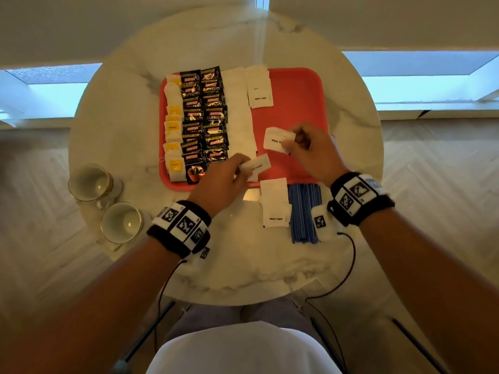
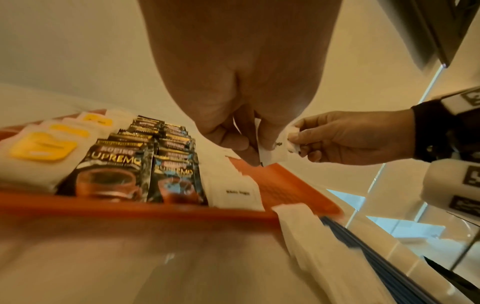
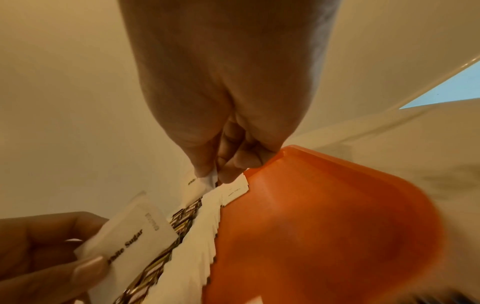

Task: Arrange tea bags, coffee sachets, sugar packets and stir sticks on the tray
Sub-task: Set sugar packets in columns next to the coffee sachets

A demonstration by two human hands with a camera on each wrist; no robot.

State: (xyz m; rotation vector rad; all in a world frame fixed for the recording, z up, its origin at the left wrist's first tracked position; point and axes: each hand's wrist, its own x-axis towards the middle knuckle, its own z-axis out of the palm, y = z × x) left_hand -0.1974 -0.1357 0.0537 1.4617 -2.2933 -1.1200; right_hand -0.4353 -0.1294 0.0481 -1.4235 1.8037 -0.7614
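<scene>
The red tray (image 1: 297,85) on the round marble table (image 1: 129,125) holds a column of yellow-tagged tea bags (image 1: 174,130), two columns of black "KOPIKO SUPREMO" coffee sachets (image 1: 204,117) and rows of "White Sugar" packets (image 1: 259,90). The left hand (image 1: 224,182) pinches one sugar packet (image 1: 256,164), the right hand (image 1: 310,149) grips another (image 1: 276,139). More spare packets (image 1: 275,203) and blue stir sticks (image 1: 303,211) lie just off the tray.

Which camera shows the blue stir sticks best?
The head view: the stir sticks lie bundled on the table, just outside the tray. The left wrist view catches only a blurred edge; the right wrist view shows none.
</scene>
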